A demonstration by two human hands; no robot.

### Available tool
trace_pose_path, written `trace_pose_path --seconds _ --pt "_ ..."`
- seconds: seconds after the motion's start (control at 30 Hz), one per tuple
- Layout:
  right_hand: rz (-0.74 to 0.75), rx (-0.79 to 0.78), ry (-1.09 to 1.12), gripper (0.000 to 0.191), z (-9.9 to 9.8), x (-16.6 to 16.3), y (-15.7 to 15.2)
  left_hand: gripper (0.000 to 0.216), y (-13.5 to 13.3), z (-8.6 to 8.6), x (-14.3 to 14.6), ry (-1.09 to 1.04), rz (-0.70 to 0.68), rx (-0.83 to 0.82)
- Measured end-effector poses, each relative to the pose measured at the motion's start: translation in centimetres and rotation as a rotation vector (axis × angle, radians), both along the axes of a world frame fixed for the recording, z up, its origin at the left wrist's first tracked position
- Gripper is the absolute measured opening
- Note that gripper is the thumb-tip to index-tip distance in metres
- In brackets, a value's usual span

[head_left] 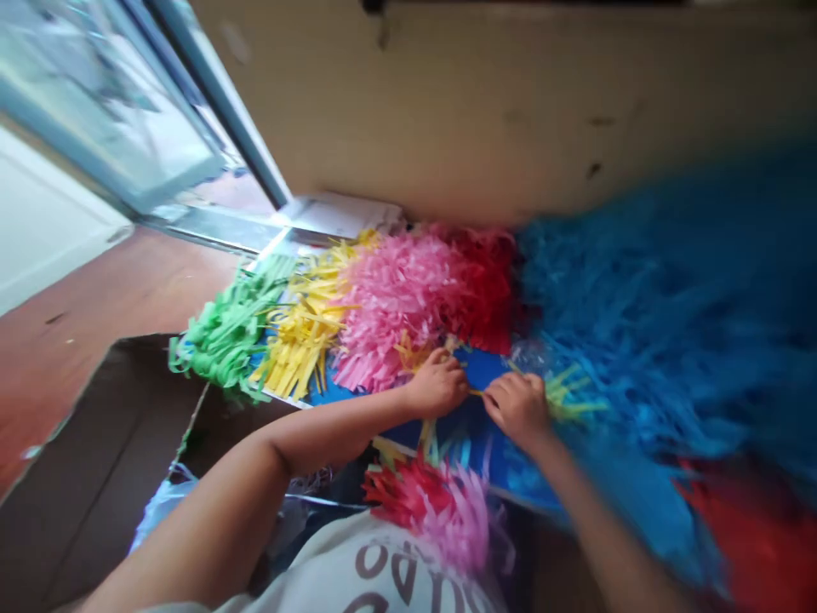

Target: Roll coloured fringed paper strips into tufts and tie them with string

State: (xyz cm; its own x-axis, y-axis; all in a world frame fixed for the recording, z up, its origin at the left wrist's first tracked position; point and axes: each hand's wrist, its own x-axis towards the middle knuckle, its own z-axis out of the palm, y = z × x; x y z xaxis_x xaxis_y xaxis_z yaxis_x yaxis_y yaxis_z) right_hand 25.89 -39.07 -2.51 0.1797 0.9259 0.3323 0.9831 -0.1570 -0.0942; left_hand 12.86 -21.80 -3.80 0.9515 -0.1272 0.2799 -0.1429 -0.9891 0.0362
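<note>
thin yellow paper strip (477,392), pinched taut between left hand (439,385) and right hand (518,407) over blue sheet (480,368)

Single head view, close, looking forward-down over paper fringe (408,298).

Both hands (478,396) pinch a yellow strip (477,392) — pink fringe (396,306) beside.
</note>
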Motion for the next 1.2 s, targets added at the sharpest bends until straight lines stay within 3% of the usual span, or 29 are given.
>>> trace_pose_path --seconds 0.2,0.33,0.5,0.7,0.8,1.07,1.2 --pt "0.009 0.104 -0.131 0.014 -1.1 -0.7 0.2 0.031 0.1 -0.7 -0.2 -0.069 -0.03 0.055" --pt "0.034 0.103 -0.089 0.018 -1.7 -0.8 -1.2 0.03 0.3 -0.7 -1.3 -0.039 -0.054 0.024" --pt "-0.067 0.078 0.045 0.015 -2.0 0.6 -3.2 0.029 1.3 -1.3 -2.6 0.033 -0.012 -0.16" --pt "-0.099 0.114 0.283 0.021 -2.8 2.2 -3.3 0.022 2.5 -1.6 -2.6 0.093 0.045 -0.522" --pt "-0.113 0.105 0.364 0.022 -3.2 2.7 -3.3 0.021 2.7 -1.7 -2.4 0.082 0.075 -0.616" --pt "-0.153 0.034 0.382 0.018 -3.3 2.9 -3.3 0.026 2.3 -1.3 -2.3 0.071 0.16 -0.602" --pt "-0.277 -0.118 0.389 0.019 -2.7 2.9 -2.3 0.017 1.7 -0.4 -1.9 0.166 0.244 -0.491"
